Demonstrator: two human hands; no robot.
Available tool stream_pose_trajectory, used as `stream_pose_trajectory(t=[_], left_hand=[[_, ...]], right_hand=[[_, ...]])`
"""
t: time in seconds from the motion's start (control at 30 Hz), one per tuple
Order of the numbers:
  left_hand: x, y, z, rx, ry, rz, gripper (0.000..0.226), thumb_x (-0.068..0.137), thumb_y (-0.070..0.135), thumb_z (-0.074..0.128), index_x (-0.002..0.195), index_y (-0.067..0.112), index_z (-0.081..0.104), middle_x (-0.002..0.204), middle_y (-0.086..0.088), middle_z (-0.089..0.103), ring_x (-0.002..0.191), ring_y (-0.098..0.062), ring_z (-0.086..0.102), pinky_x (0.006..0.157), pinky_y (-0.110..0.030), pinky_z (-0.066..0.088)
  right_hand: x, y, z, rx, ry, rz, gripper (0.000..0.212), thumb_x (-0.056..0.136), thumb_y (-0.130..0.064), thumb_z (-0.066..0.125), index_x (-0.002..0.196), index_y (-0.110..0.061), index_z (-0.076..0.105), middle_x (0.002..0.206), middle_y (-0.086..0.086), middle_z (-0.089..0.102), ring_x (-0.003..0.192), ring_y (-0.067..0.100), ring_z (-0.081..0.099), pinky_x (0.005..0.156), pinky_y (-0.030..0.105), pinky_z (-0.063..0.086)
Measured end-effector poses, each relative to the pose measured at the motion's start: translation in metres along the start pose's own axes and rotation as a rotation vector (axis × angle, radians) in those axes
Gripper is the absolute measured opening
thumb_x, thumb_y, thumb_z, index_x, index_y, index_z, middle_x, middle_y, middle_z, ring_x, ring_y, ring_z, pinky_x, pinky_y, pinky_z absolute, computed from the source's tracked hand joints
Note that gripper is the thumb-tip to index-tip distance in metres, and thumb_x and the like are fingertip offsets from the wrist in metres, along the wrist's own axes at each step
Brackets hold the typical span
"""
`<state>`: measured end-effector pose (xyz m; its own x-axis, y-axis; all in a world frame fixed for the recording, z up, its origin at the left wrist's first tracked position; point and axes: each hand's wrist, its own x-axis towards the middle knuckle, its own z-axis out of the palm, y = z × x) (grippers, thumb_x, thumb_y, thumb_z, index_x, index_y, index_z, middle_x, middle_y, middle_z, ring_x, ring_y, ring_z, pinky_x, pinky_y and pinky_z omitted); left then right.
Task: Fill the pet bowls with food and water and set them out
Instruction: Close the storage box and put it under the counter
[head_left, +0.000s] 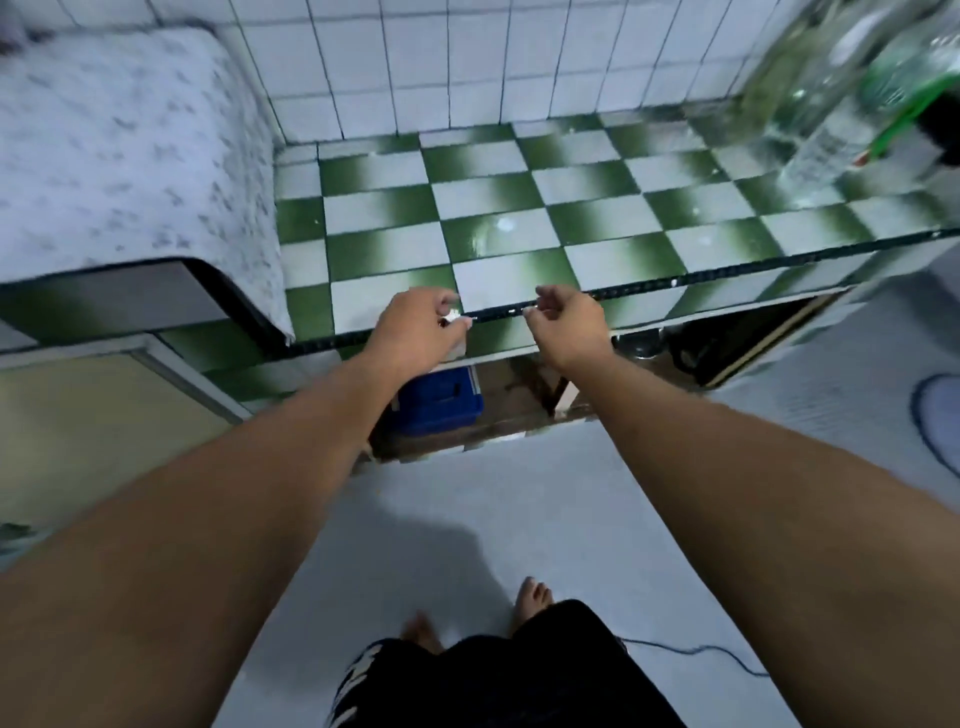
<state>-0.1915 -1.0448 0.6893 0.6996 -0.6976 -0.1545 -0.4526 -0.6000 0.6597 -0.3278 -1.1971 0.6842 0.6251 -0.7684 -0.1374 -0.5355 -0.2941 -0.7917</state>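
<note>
Green-and-white checked tile covers the bench (545, 208), and nothing on its bare part looks like a pet bowl; no bowl or food shows anywhere in this view, so the task's own things are out of sight. Both hands reach to the bench's front edge. The left hand (415, 332) has its fingers (452, 301) curled narrow around something small and white, too blurred to name. The right hand (566, 322) is half-curled with fingertips pinched close; whether it grips anything I cannot tell.

Risks, as I judge them: clear bottles (826, 104) stand crowded at the far right of the bench, close to a green-capped one, and a hurried reach for water could knock them together or tip one off the edge. Pale specks on the tile may be wet or crumbly, so a bowl set there might slide. Below the bench a blue box (441, 400) sits in an open recess, and a thin cable (691, 652) trails on the floor near bare feet, which could trip someone carrying a full bowl.
</note>
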Motion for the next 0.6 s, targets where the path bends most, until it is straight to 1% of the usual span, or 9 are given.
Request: stream_pose_trajectory(t=[0.1, 0.17, 0.33, 0.4, 0.47, 0.5, 0.53, 0.57, 0.6], left_hand=[[0.027, 0.041, -0.015, -0.06, 0.052, 0.079, 0.04, 0.088, 0.039, 0.073, 0.123, 0.02, 0.069, 0.109, 0.002, 0.069, 0.101, -0.017, 0.066, 0.099, -0.033, 0.053], [0.041, 0.071, -0.015, -0.081, 0.048, 0.132, 0.038, 0.088, 0.04, 0.074, 0.12, 0.02, 0.07, 0.107, 0.003, 0.069, 0.095, -0.014, 0.065, 0.097, -0.032, 0.053], [0.072, 0.136, 0.015, -0.181, -0.018, 0.192, 0.04, 0.086, 0.039, 0.078, 0.121, 0.02, 0.07, 0.107, 0.002, 0.07, 0.094, -0.014, 0.067, 0.091, -0.029, 0.055], [0.085, 0.156, 0.032, -0.22, -0.069, 0.198, 0.041, 0.085, 0.036, 0.08, 0.121, 0.02, 0.069, 0.107, 0.001, 0.07, 0.093, -0.012, 0.067, 0.087, -0.024, 0.055], [0.104, 0.186, 0.055, -0.248, -0.126, 0.219, 0.043, 0.083, 0.036, 0.082, 0.121, 0.022, 0.068, 0.11, 0.0, 0.07, 0.095, -0.012, 0.067, 0.089, -0.025, 0.055], [0.114, 0.202, 0.066, -0.267, -0.147, 0.23, 0.043, 0.083, 0.036, 0.082, 0.121, 0.023, 0.068, 0.11, 0.0, 0.07, 0.095, -0.012, 0.067, 0.089, -0.026, 0.056], [0.125, 0.222, 0.076, -0.28, -0.166, 0.241, 0.044, 0.083, 0.035, 0.082, 0.122, 0.023, 0.068, 0.11, 0.001, 0.07, 0.096, -0.012, 0.067, 0.086, -0.024, 0.055], [0.138, 0.243, 0.084, -0.292, -0.183, 0.252, 0.044, 0.084, 0.034, 0.082, 0.123, 0.023, 0.067, 0.11, 0.001, 0.069, 0.095, -0.012, 0.066, 0.081, -0.018, 0.053], [0.15, 0.264, 0.093, -0.308, -0.199, 0.263, 0.043, 0.085, 0.032, 0.081, 0.124, 0.022, 0.066, 0.109, 0.001, 0.069, 0.094, -0.01, 0.066, 0.075, -0.012, 0.05]], right_hand=[[0.008, -0.021, -0.037, 0.085, 0.106, -0.014, 0.037, 0.091, -0.026, 0.064, 0.126, -0.012, 0.063, 0.11, 0.0, 0.069, 0.096, 0.017, 0.066, 0.093, 0.035, 0.053], [0.012, -0.024, -0.061, 0.129, 0.157, -0.017, 0.036, 0.092, -0.025, 0.064, 0.126, -0.013, 0.063, 0.107, -0.002, 0.068, 0.091, 0.014, 0.066, 0.089, 0.032, 0.055], [0.033, -0.001, -0.119, 0.207, 0.256, 0.015, 0.035, 0.093, -0.022, 0.064, 0.126, -0.011, 0.062, 0.104, -0.001, 0.066, 0.087, 0.009, 0.062, 0.066, 0.007, 0.043], [0.045, 0.011, -0.144, 0.214, 0.275, 0.013, 0.036, 0.092, -0.024, 0.066, 0.125, -0.011, 0.063, 0.105, 0.001, 0.069, 0.091, 0.01, 0.063, 0.073, 0.01, 0.046], [0.063, 0.028, -0.18, 0.225, 0.304, 0.023, 0.038, 0.091, -0.024, 0.068, 0.126, -0.009, 0.064, 0.105, 0.002, 0.069, 0.093, 0.012, 0.064, 0.083, 0.022, 0.053], [0.073, 0.037, -0.2, 0.234, 0.311, 0.024, 0.038, 0.091, -0.023, 0.068, 0.125, -0.008, 0.064, 0.105, 0.003, 0.069, 0.091, 0.012, 0.064, 0.081, 0.022, 0.054], [0.085, 0.044, -0.221, 0.243, 0.314, 0.022, 0.037, 0.091, -0.023, 0.068, 0.125, -0.008, 0.064, 0.105, 0.005, 0.069, 0.09, 0.012, 0.064, 0.074, 0.016, 0.052], [0.097, 0.049, -0.242, 0.245, 0.32, 0.017, 0.037, 0.091, -0.023, 0.069, 0.124, -0.008, 0.064, 0.105, 0.005, 0.07, 0.089, 0.012, 0.064, 0.068, 0.01, 0.05], [0.11, 0.056, -0.265, 0.243, 0.337, 0.015, 0.035, 0.091, -0.025, 0.07, 0.122, -0.01, 0.065, 0.104, 0.004, 0.07, 0.089, 0.012, 0.064, 0.067, 0.008, 0.049]])
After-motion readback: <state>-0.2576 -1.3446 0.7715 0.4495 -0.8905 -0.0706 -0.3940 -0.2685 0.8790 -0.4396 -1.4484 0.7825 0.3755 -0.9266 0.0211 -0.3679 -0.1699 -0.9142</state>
